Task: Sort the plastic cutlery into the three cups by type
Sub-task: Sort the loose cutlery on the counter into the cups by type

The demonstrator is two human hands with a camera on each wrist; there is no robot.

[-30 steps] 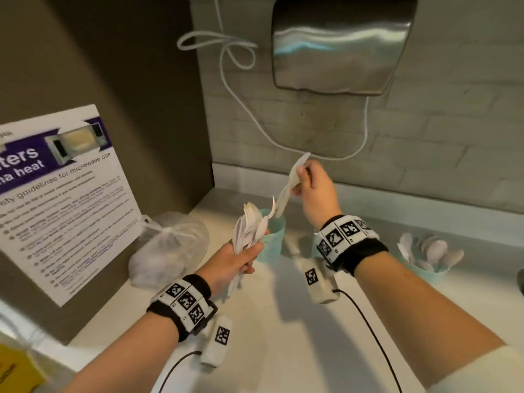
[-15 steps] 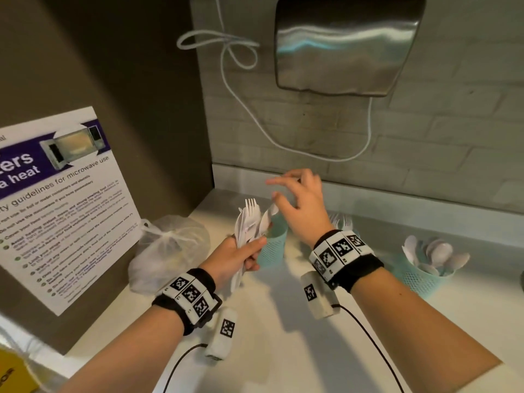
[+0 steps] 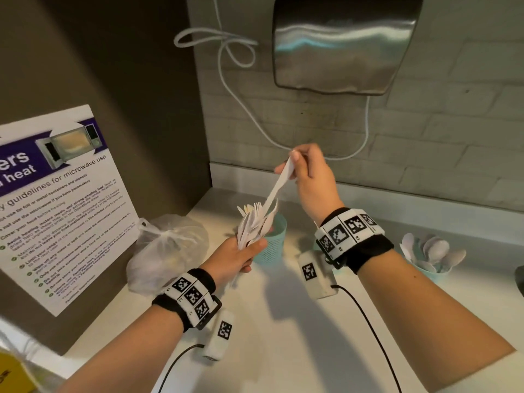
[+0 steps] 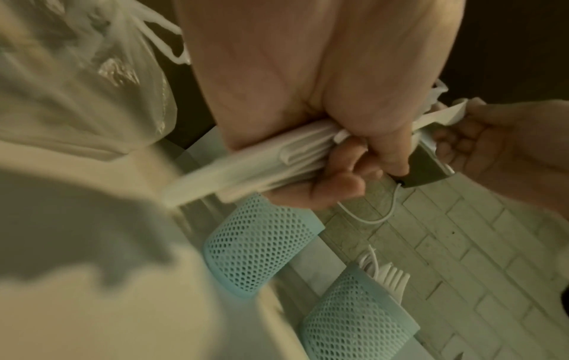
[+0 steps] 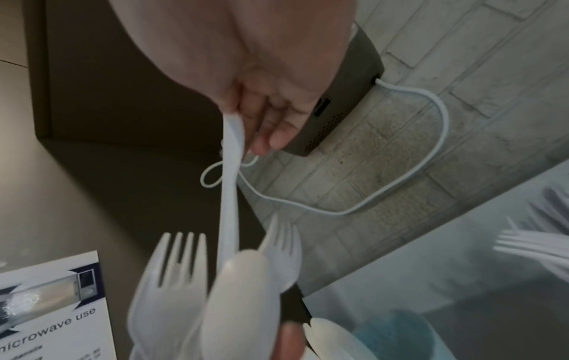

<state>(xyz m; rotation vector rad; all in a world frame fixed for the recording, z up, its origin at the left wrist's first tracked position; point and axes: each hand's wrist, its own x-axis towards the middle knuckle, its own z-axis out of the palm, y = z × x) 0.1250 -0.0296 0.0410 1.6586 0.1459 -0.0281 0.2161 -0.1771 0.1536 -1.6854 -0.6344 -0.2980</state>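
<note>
My left hand (image 3: 238,258) grips a bundle of white cutlery (image 3: 253,225) above the surface (image 3: 283,336). My right hand (image 3: 312,180) pinches one white piece (image 3: 276,188) by its handle, its far end among the bundle. Three teal cups stand along the back edge; the right cup (image 3: 433,272) holds spoons.

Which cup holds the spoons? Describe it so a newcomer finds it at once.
Start at the steel wall box above the white counter and drop to the person's right forearm. Just right of that wrist stands a teal mesh plastic cup. Unlike the teal mesh cup by the left hand, it bristles with white plastic spoon bowls.
</note>
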